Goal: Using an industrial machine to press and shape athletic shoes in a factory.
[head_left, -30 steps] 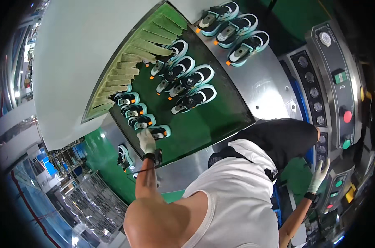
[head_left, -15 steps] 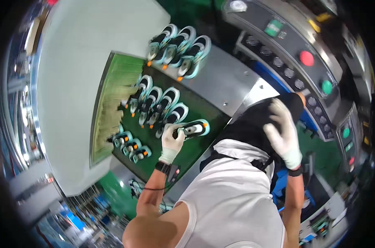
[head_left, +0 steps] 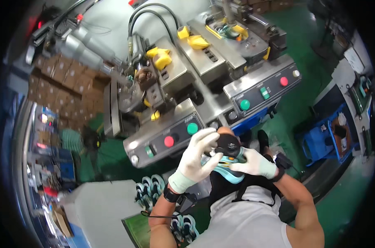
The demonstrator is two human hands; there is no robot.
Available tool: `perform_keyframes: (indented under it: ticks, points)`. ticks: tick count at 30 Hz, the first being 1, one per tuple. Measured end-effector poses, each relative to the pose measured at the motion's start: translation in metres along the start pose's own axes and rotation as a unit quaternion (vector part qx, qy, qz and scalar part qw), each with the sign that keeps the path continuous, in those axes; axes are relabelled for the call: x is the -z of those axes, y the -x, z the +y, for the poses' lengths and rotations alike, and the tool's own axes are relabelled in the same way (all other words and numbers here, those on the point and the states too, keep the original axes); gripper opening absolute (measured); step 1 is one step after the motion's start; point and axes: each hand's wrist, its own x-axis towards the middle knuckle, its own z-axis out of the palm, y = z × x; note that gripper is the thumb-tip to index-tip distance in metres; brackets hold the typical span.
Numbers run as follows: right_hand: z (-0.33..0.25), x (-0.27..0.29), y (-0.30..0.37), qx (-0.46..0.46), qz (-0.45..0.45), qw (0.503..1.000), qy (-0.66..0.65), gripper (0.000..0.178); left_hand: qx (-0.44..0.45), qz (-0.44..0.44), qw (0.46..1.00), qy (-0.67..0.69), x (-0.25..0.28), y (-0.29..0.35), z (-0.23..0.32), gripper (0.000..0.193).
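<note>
A shoe with a black upper and a light blue sole [head_left: 233, 178] is held close in front of my body, above my lap. My right hand [head_left: 255, 163], in a white glove, is closed on its right side, with thumb and fingers against the upper. On the shoe's left side, my gloved left hand [head_left: 193, 159] has its fingers spread and its thumb apart. Its fingertips come up to the shoe; whether they touch it I cannot tell. Between the hands, part of the upper is hidden.
Ahead stands a metal machine with a left control panel [head_left: 167, 138] and a right control panel [head_left: 262, 91], bearing red and green buttons. Yellow pads [head_left: 198, 42] sit on its top. Several shoes [head_left: 150, 188] stand at lower left. A blue crate [head_left: 317, 144] is at right.
My view has swung from the shoe rows toward the machine. The shoe has come from among the rows to my lap, and my right hand, empty before, has taken hold of it.
</note>
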Motion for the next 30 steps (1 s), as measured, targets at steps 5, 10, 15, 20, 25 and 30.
perform_keyframes:
  ticks: [5, 10, 15, 20, 25, 30]
  points:
    - [0.031, 0.02, 0.085, -0.074, 0.175, 0.934, -0.304, 0.053, -0.136, 0.033, 0.977, -0.159, -0.006, -0.103, -0.007, 0.039]
    - [0.072, 0.017, 0.126, -0.034, 0.329, 0.852, -0.406, 0.056, -0.105, -0.009, 0.976, -0.192, -0.031, -0.214, -0.051, 0.04]
    - [0.082, 0.035, 0.125, -0.022, 0.394, 0.776, -0.492, 0.065, -0.178, -0.052, 0.931, -0.315, -0.042, -0.325, -0.133, 0.045]
    - [0.102, 0.069, 0.12, -0.056, 0.441, 0.727, -0.523, 0.079, -0.095, -0.063, 0.949, -0.295, -0.058, -0.41, -0.19, 0.048]
    - [0.113, 0.106, 0.1, -0.062, 0.455, 0.711, -0.534, 0.089, -0.094, -0.06, 0.902, -0.417, -0.068, -0.481, -0.259, 0.05]
    - [0.117, 0.107, 0.104, -0.084, 0.476, 0.693, -0.536, 0.092, -0.009, -0.092, 0.888, -0.451, -0.066, -0.523, -0.267, 0.033]
